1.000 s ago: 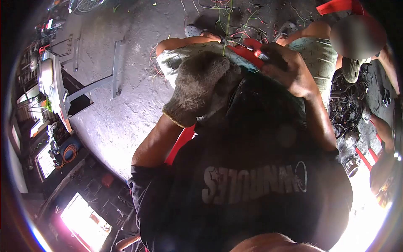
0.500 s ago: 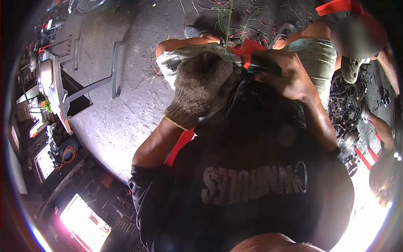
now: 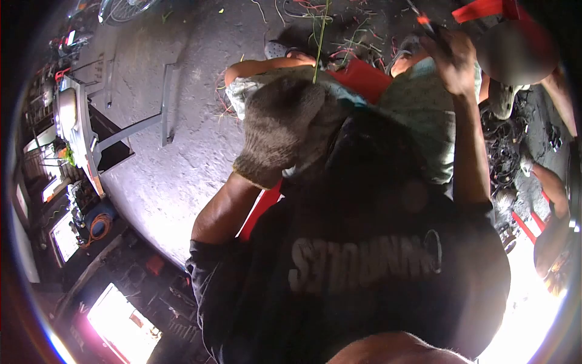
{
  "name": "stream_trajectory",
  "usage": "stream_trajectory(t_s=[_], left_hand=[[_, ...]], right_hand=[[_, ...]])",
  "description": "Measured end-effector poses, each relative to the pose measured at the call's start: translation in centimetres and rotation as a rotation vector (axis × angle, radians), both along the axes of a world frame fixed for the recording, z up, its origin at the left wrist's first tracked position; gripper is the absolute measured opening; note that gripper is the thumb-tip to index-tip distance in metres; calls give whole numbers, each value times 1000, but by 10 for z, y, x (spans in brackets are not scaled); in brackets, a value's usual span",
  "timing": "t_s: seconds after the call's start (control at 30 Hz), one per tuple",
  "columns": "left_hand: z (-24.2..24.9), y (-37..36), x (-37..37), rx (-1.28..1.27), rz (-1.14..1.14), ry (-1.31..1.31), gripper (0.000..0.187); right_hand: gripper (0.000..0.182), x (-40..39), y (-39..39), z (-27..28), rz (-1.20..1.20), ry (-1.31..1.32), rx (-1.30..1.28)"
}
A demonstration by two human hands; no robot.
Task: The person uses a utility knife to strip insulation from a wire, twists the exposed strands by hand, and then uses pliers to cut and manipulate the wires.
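Observation:
My left hand (image 3: 279, 124), in a grey-brown knitted glove, is closed in front of my torso. A thin yellow-green wire (image 3: 321, 45) rises from its top towards the floor beyond; the gloved fingertips are hard to make out. Farther up and right, above my thigh, my bare right hand (image 3: 451, 64) is wrapped round a black-handled knife (image 3: 429, 26). Its narrow end, with an orange-red patch, points up and left, blurred by motion. Red material (image 3: 361, 80) shows between my legs.
Loose coloured wire scraps (image 3: 357, 45) litter the floor ahead. At right are a dark heap of cables (image 3: 500, 142) and another person's arm (image 3: 553, 188). A metal frame (image 3: 165, 106) stands left, and a coiled orange hose (image 3: 99, 225) lies lower left.
My right hand has swung up and right with the knife, away from the gloved hand. The glove has shifted slightly left, still with the wire, whose line now tilts more.

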State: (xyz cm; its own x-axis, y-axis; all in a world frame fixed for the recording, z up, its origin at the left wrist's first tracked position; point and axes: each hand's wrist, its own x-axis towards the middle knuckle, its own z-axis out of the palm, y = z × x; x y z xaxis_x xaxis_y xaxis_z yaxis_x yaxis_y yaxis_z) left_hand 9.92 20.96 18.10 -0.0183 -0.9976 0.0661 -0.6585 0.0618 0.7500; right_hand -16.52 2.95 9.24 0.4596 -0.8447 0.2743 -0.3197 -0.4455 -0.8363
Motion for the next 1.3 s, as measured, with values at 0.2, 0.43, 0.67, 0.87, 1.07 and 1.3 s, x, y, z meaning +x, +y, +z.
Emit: stream_trajectory(t_s=[0.2, 0.43, 0.67, 0.87, 1.07, 1.3], left_hand=[[23, -12, -21, 229, 135, 151, 11], [9, -7, -8, -75, -90, -256, 20], [-1, -9, -4, -130, -128, -292, 30], [16, -10, -13, 292, 139, 97, 28], [6, -11, -13, 110, 124, 139, 25], [22, -10, -2, 76, 45, -23, 23]], right_hand=[[40, 27, 60, 45, 287, 58, 248], [45, 48, 75, 34, 383, 14, 217], [46, 57, 71, 46, 418, 35, 168], [48, 62, 72, 53, 423, 78, 160], [48, 60, 71, 54, 411, 96, 198], [29, 2, 11, -3, -8, 9, 116]])
